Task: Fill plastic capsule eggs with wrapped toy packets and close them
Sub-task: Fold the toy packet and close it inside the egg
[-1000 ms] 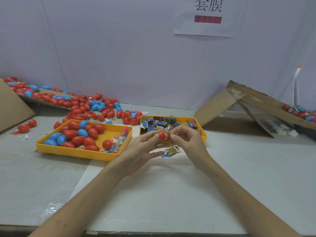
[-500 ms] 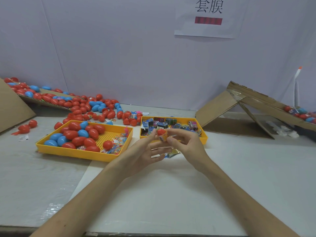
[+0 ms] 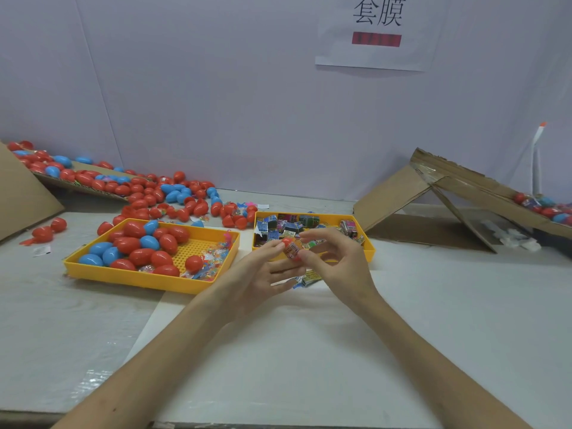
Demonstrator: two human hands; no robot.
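Watching the head view from my desk: both hands are up over the tabletop (image 3: pixel 309 351), meeting just in front of the right yellow tray (image 3: pixel 369 247). (me)

What's in them? (buddy)

One red capsule egg (image 3: pixel 290 246), held off the tabletop. The left hand (image 3: pixel 263 274) pinches it between thumb and forefinger, with the other fingers stretched out flat below. The right hand (image 3: pixel 337 264) pinches the near end with thumb and index tip, the rest of its fingers fanned up and loose. Something printed shows at the egg's middle, probably a wrapped packet, but it's too blurry for me to call whether the halves are fully together. (me)

Any spare packets around? (buddy)

Yep, one gold-and-blue packet (image 3: pixel 310 277) lies flat on the tabletop right under the hands, partly hidden by fingers. The right yellow tray holds a heap of them. The left yellow tray (image 3: pixel 148 281) has red and blue eggs bunched on its left side, plus one red egg and some little clear bags toward the right. (me)

And the background? (buddy)

A big scatter of loose eggs (image 3: pixel 173 196) lies behind the left tray, running up a cardboard sheet (image 3: pixel 77 185) by the wall. A folded cardboard ramp (image 3: pixel 390 196) sits off to the right, with a few more eggs at its far end. A paper sign (image 3: pixel 376 57) hangs on the wall. (me)
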